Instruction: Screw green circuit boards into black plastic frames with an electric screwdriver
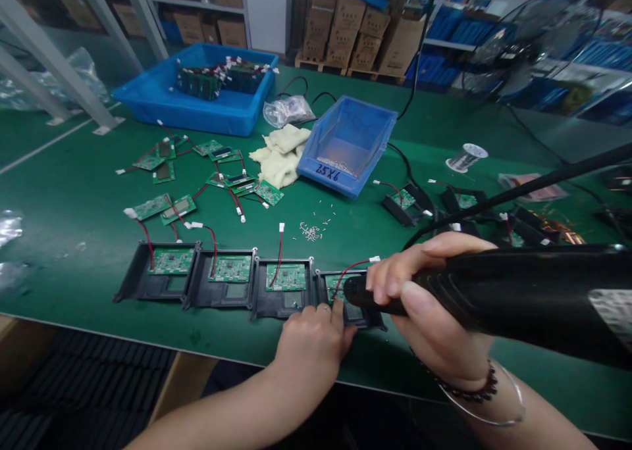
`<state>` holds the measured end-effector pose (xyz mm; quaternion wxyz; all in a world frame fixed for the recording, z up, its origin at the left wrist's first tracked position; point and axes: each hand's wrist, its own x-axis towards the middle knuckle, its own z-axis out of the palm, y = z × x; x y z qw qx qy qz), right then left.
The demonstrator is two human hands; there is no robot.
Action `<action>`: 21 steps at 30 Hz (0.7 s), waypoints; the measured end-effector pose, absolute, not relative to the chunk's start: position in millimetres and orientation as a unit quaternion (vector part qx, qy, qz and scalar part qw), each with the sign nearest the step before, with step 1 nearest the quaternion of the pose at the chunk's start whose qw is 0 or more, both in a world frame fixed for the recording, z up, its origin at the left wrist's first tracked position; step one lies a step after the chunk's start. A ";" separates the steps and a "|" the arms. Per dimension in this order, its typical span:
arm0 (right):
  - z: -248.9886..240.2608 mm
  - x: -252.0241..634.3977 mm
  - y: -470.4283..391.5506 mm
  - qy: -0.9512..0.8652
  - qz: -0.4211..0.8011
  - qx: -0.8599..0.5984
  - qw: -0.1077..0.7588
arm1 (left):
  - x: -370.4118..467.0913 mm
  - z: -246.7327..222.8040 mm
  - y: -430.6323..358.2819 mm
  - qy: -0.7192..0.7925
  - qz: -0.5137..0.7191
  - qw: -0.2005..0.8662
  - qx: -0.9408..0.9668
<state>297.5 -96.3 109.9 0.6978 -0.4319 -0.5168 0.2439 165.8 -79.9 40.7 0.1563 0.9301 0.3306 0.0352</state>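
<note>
On the right side of the scene, near to the person, a black handheld tool (523,295) lies in the right hand (437,299), whose fingers are closed firmly around its narrower front part. The long axis of this tool runs from right to left, almost along the near table edge; its thick body is to the right, and its narrow nose points left, over the fourth black housing (371,318). Whether the nose touches the circuit board inside, I cannot tell. The left hand (313,335) rests on this housing with extended index finger; if it also grips, I cannot tell. Three similar housings (220,299) continue the row to the left, each with a green board and a red-black wire. The green table (74,193) carries, farther away, a small heap of screws (310,231), a blue bin (363,124) marked "25X6", pale cloth (281,157) and, at far left, a blue tray (190,118) with boards. Behind the table, cardboard boxes (340,29) are stacked on pallets, and a fan (508,55) stands at far right.
</note>
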 end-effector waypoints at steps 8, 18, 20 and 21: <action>103.1 293.9 -89.8 -0.531 0.205 -0.473 0.673 | 163.3 37.6 -78.1 0.335 0.067 0.204 0.917; 120.3 306.2 -93.6 -0.531 0.291 -0.362 0.709 | 154.7 43.0 -75.3 0.349 0.140 0.348 0.859; 131.4 312.3 -108.6 -0.471 0.266 -0.364 0.758 | 148.2 48.2 -72.8 0.350 0.200 0.492 0.772; 135.9 315.7 -118.2 -0.442 0.248 -0.372 0.778 | 145.4 50.6 -71.1 0.349 0.226 0.585 0.697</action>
